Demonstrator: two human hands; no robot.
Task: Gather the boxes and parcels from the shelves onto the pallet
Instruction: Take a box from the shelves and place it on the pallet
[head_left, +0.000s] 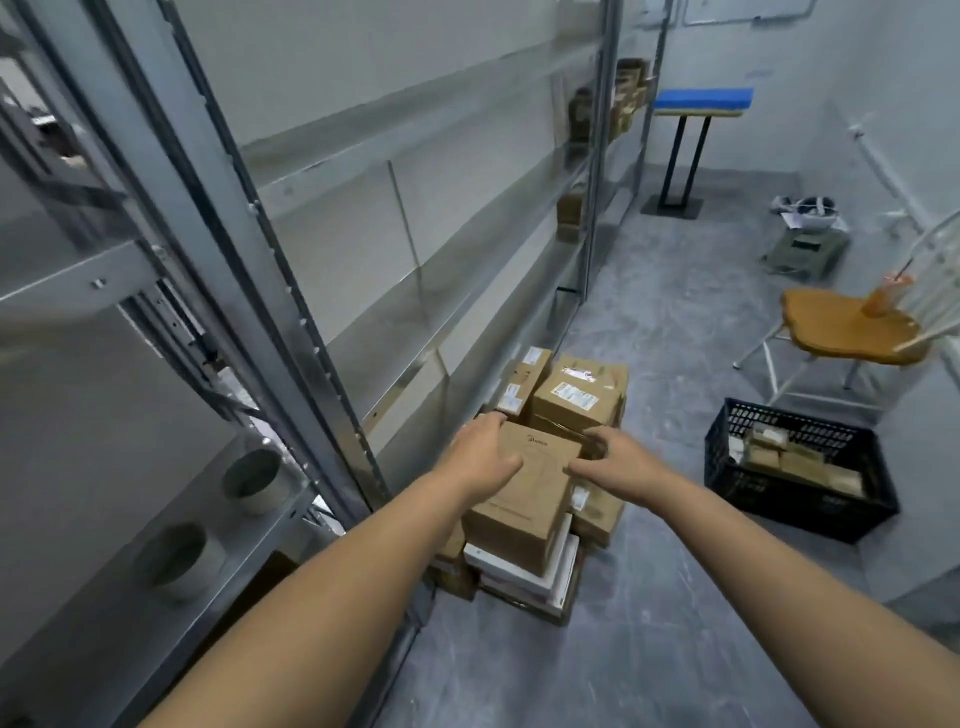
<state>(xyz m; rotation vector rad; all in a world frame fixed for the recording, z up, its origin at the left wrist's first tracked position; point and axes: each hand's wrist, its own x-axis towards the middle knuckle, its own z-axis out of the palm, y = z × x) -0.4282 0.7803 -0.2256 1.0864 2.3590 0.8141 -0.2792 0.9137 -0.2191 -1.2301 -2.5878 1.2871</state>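
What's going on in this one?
A person's left hand and right hand grip a brown box sitting on top of the stack of boxes on the floor beside the metal shelving. Other boxes sit farther along it.

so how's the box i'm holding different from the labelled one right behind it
The held box has a plain top with only small print; the labelled box carries white stickers. The left hand and right hand grip the held box; the labelled box is untouched. Both are brown cardboard.
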